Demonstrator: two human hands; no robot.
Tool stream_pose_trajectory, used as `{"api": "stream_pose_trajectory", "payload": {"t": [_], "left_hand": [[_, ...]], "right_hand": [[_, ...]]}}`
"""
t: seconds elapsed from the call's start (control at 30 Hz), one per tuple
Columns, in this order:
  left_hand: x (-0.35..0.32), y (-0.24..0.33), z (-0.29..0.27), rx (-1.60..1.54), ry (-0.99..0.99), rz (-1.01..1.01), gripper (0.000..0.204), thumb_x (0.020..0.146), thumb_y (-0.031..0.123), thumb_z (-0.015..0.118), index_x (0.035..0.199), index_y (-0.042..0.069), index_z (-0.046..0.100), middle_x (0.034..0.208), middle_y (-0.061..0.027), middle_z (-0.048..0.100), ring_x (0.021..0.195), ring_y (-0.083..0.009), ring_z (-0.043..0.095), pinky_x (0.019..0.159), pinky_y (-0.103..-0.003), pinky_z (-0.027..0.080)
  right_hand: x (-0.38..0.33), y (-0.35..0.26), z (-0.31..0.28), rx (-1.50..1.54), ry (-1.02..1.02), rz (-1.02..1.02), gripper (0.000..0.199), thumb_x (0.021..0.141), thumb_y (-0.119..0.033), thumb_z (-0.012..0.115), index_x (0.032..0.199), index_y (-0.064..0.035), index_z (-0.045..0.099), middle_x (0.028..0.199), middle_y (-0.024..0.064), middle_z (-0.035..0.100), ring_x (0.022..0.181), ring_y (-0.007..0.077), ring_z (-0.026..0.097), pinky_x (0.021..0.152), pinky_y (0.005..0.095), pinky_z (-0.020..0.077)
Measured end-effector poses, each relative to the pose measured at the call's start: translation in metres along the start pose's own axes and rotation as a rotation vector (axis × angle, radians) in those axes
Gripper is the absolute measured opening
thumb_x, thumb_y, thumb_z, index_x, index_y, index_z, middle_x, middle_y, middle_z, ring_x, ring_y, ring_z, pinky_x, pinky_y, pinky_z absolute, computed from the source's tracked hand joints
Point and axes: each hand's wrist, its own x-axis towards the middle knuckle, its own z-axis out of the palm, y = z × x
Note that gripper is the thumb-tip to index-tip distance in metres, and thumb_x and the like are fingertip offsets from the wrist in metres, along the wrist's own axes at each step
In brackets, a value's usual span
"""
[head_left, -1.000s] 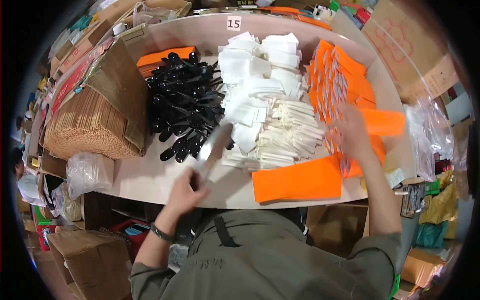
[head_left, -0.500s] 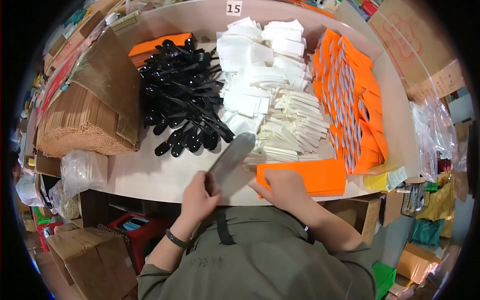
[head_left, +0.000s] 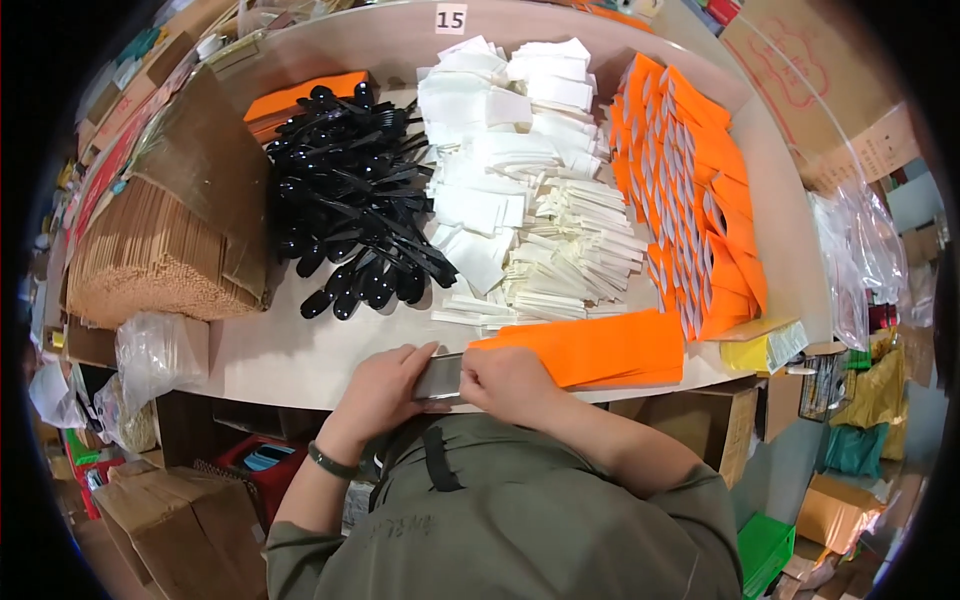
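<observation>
A grey flat metal strip (head_left: pixel 438 379) lies low over the table's front edge, gripped at its left end by my left hand (head_left: pixel 387 385). My right hand (head_left: pixel 512 383) is closed, its curled fingers pressed at the left end of the orange paper sleeves (head_left: pixel 610 348). The strip runs under this hand toward the sleeves. Its far end is hidden, so I cannot tell whether it lies inside a sleeve or under it. Just beyond both hands are white paper packets (head_left: pixel 485 180) and thin pale sticks or packets (head_left: pixel 580 240).
Black plastic spoons and forks (head_left: pixel 350 200) are heaped left of the packets. More orange sleeves (head_left: pixel 690 190) stand overlapped at the right. A carton of wooden sticks (head_left: pixel 160 250) is at the left, with a clear bag (head_left: pixel 160 350) below. The table's raised rim (head_left: pixel 380 38) curves behind everything.
The metal strip has swung down from its raised tilt and moved to the sleeves' left end. My right hand has shifted left and closed there. The left hand has moved slightly left.
</observation>
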Motion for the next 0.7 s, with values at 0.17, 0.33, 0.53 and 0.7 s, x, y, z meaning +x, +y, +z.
{"api": "stream_pose_trajectory", "payload": {"t": [0.17, 0.33, 0.53, 0.7], "left_hand": [[0.0, -0.02, 0.006, -0.06, 0.271, 0.097, 0.067, 0.071, 0.026, 0.085, 0.129, 0.004, 0.057, 0.123, -0.0167, 0.06, 0.111, -0.0371, 0.058, 0.094, -0.042, 0.048], [-0.016, -0.049, -0.001, -0.06, 0.481, -0.15, 0.039, 0.08, 0.014, 0.077, 0.117, 0.006, 0.064, 0.119, -0.015, 0.062, 0.11, -0.0364, 0.06, 0.093, -0.042, 0.05], [-0.007, -0.093, -0.021, -0.077, 0.637, -0.288, 0.02, 0.082, 0.002, 0.067, 0.101, 0.007, 0.068, 0.108, -0.0095, 0.066, 0.099, -0.0336, 0.063, 0.082, -0.039, 0.052], [0.078, -0.105, -0.05, 0.342, 0.867, -0.091, 0.019, 0.079, 0.002, 0.062, 0.096, 0.009, 0.067, 0.098, -0.01, 0.063, 0.094, -0.0305, 0.062, 0.078, -0.041, 0.053]], "right_hand": [[0.026, 0.078, -0.078, -0.376, 0.277, -0.002, 0.016, 0.08, -0.017, 0.069, 0.083, -0.002, 0.062, 0.08, 0.0152, 0.063, 0.076, 0.0319, 0.063, 0.069, 0.0399, 0.0506], [0.019, 0.085, -0.105, -0.285, 0.128, 0.238, 0.016, 0.081, -0.013, 0.072, 0.083, 0.0004, 0.064, 0.08, 0.0125, 0.063, 0.077, 0.0286, 0.064, 0.067, 0.0369, 0.0501], [0.045, 0.044, -0.085, 0.095, 0.233, 0.374, 0.018, 0.086, -0.02, 0.069, 0.086, -0.0014, 0.066, 0.086, 0.0138, 0.064, 0.079, 0.0294, 0.064, 0.073, 0.0384, 0.051], [0.085, 0.038, -0.005, -0.321, 0.168, 0.103, 0.012, 0.087, -0.013, 0.065, 0.089, -0.001, 0.064, 0.098, 0.0165, 0.061, 0.092, 0.0357, 0.062, 0.078, 0.0451, 0.0508]]}}
